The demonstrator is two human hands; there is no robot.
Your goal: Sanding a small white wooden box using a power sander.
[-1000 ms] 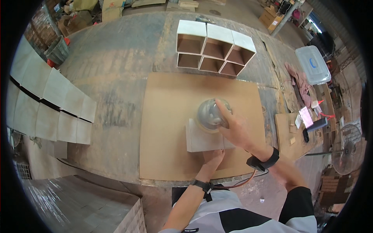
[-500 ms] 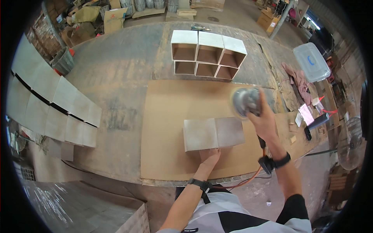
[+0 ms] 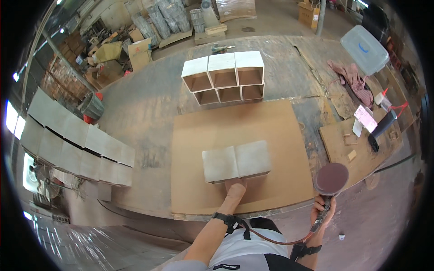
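Note:
A pale box unit (image 3: 236,160) with a seam across its top lies on a brown board (image 3: 194,194) near the table's front. My left hand (image 3: 235,189) meets its near side by the seam, with the fingers hidden in or behind that side. At the front right, past the table edge, my right hand (image 3: 323,210) is closed round the handle of a sander (image 3: 332,179). The sander's round, dark reddish pad is turned up, apart from the box unit. A hose (image 3: 280,243) trails from the handle across my front.
Open-fronted boxes (image 3: 224,77) stand stacked at the back. A long row of pale boxes (image 3: 81,142) lines the left. Rightward are a wooden board (image 3: 334,140), a checked cloth (image 3: 355,81), a clear lidded bin (image 3: 365,49) and a dark cylinder (image 3: 385,123).
My right hand has brought the sander from above the box unit down and right, turning its pad up. My left hand stays at the box unit. The whole view has shifted.

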